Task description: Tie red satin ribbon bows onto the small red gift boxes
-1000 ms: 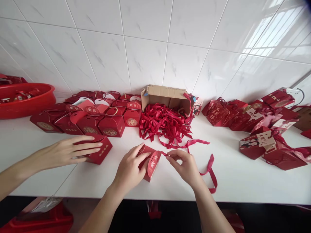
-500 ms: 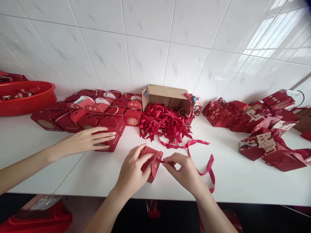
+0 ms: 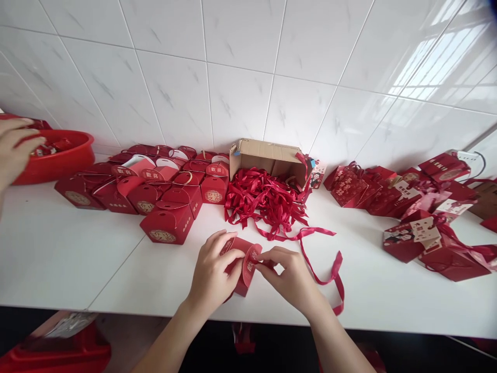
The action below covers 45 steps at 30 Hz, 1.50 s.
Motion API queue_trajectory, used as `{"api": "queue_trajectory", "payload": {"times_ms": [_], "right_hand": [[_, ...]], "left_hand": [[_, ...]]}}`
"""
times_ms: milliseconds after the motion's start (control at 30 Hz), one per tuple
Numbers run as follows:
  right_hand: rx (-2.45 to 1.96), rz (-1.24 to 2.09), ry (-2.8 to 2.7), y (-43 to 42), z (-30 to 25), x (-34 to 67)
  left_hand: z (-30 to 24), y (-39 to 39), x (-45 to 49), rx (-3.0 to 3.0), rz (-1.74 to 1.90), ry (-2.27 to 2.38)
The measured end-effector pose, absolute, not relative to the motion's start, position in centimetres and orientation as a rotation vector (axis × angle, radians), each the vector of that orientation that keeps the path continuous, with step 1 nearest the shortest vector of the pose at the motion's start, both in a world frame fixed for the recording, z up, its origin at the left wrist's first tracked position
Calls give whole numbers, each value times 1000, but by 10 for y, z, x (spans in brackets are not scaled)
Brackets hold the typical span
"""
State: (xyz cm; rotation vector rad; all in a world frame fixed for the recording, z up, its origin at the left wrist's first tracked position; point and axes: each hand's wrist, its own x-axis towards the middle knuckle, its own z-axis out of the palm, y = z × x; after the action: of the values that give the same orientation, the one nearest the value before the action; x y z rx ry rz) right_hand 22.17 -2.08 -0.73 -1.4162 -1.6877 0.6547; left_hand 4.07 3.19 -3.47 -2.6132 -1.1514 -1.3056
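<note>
My left hand (image 3: 213, 269) grips a small red gift box (image 3: 244, 261) lying on the white table (image 3: 58, 259) near its front edge. My right hand (image 3: 289, 277) pinches one end of a red ribbon (image 3: 328, 277) against the box's handle flap. The ribbon trails right and loops toward the table's front edge. Another person's hand (image 3: 13, 147) hovers at the far left over a red basin (image 3: 58, 158).
A cardboard box (image 3: 267, 155) spilling red ribbons (image 3: 264, 199) lies at the tiled wall. Several red gift boxes (image 3: 155, 181) stand in rows left of it, one (image 3: 167, 224) set out in front. Ribboned boxes (image 3: 419, 212) crowd the right. A red bin (image 3: 54, 349) sits below the table.
The other person's hand pushed a red box up to the rows, let go and drew back to the red basin. My hands stayed on the box, the right one working the ribbon closer to the flap.
</note>
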Motion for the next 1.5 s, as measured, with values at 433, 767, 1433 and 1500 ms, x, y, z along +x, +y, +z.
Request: {"api": "queue_trajectory", "payload": {"times_ms": [433,767,1433,1500], "right_hand": [[-1337,569,-1695,-4,-7,215],[-897,673,-1406,-27,44,227],[-1509,826,-1759,30,-3,183],[-1511,829,-1765,32,-2,183]], "left_hand": [[-12,34,29,-2326,-1570,-1069],[-25,26,2,-2683,-1510,-1430],[-51,21,2,-2412,-2325,-2235],[-50,19,3,-2415,-2322,-2231]]}}
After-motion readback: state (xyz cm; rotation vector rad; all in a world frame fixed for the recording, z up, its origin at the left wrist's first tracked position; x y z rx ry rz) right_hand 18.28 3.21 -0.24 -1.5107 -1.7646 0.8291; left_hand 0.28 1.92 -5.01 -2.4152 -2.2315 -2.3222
